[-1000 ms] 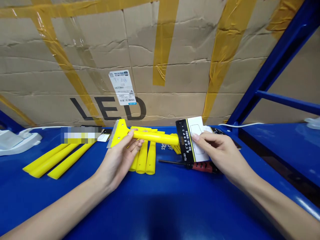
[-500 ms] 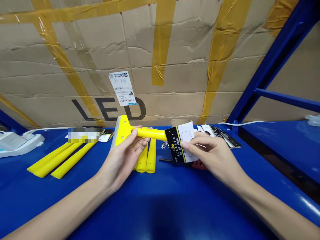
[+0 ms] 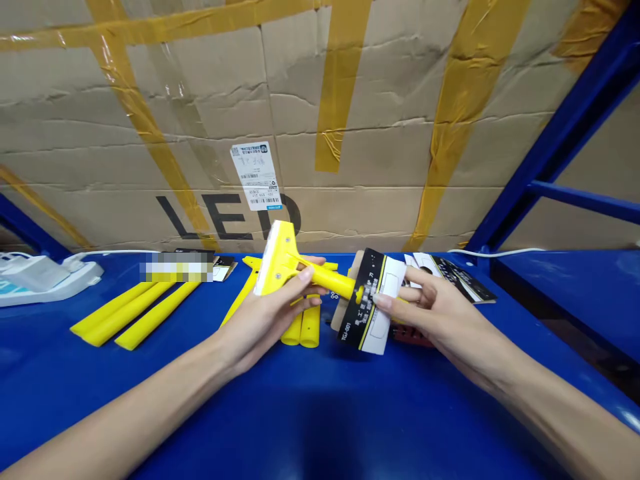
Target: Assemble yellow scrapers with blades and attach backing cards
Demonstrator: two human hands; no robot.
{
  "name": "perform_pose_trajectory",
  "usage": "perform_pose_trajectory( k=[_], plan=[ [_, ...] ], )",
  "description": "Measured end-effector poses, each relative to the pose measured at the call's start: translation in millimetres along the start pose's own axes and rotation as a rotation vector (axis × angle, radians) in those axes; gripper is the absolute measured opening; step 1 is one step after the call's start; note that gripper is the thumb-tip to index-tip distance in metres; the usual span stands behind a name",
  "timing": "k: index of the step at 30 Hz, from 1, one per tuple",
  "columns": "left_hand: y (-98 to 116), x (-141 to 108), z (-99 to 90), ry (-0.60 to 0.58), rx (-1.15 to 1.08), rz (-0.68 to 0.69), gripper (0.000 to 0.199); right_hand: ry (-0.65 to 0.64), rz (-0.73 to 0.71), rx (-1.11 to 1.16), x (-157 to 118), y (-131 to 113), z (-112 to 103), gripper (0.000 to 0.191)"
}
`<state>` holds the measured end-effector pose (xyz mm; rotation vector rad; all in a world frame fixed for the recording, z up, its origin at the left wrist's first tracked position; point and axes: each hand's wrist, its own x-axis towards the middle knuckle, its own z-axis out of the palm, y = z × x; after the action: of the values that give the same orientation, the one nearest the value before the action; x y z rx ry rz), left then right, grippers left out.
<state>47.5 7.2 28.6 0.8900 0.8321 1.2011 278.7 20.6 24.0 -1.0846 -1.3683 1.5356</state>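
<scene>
My left hand (image 3: 280,313) is closed round the neck of a yellow scraper (image 3: 281,259), thumb on top. The scraper's wide head with two screws points up and left, and its handle runs right. A folded black and white cardboard packaging card (image 3: 370,303) sits at the handle's far end. My right hand (image 3: 435,307) pinches that card between thumb and fingers; the handle's end is hidden behind it. Under my hands, more yellow scrapers (image 3: 310,327) lie on the blue table (image 3: 260,413).
Several carded yellow scrapers (image 3: 160,303) lie at left, beside a white power strip (image 3: 75,283). More packaging cards (image 3: 457,280) lie at right, near a red and black object (image 3: 413,335), partly hidden. A large taped cardboard box (image 3: 390,120) stands behind, with a blue frame post (image 3: 545,147) at right.
The card has moved further onto the handle end and turned, with the handle tip now behind it. The scraper has tilted down to the right. The whole view has shifted slightly.
</scene>
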Motion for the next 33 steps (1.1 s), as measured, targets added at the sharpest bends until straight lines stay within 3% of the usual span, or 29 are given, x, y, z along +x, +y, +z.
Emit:
perform_pose_trajectory(
  k=[3,5,8,12,16,18,23,27,30,33],
  plan=[
    [-3.5,0.7,0.2,0.027,0.032,-0.019,0.04,-0.081,0.011,0.015,-0.7,1.3,5.0,0.063],
    [-2.4,1.3,1.3,0.076,0.016,0.039,0.043,-0.092,-0.001,0.067,-2.4,0.4,9.0,0.061],
    [5.4,3.3,1.8,0.072,-0.033,0.165,0.039,-0.074,-0.001,0.146,-5.3,-2.9,13.6,0.057],
    [19.9,9.0,-3.2,0.03,0.036,0.229,0.031,-0.05,0.04,0.114,-1.6,-8.1,19.8,0.068],
    [30.6,15.3,-13.9,-0.159,0.106,0.067,0.037,-0.049,0.023,0.059,11.3,-16.3,32.6,0.077],
    [34.1,17.1,-20.1,-0.242,0.055,-0.023,0.041,-0.072,-0.02,0.076,18.2,-23.0,41.2,0.069],
    [37.6,14.5,-33.4,-0.181,-0.179,-0.039,0.052,-0.008,-0.091,0.126,37.7,-47.3,68.7,0.038],
    [39.5,1.7,-42.9,-0.262,-0.209,-0.165,0.059,-0.024,-0.177,0.27,59.6,-66.2,97.6,0.031],
    [46.8,-11.8,-56.4,-0.253,-0.104,-0.14,0.044,-0.032,-0.2,0.272,78.2,-73.6,116.1,0.027],
    [64.2,-23.5,-81.4,-0.181,0.211,-0.008,0.027,-0.017,-0.164,0.212,99.3,-75.5,130.8,0.022]
  ],
)
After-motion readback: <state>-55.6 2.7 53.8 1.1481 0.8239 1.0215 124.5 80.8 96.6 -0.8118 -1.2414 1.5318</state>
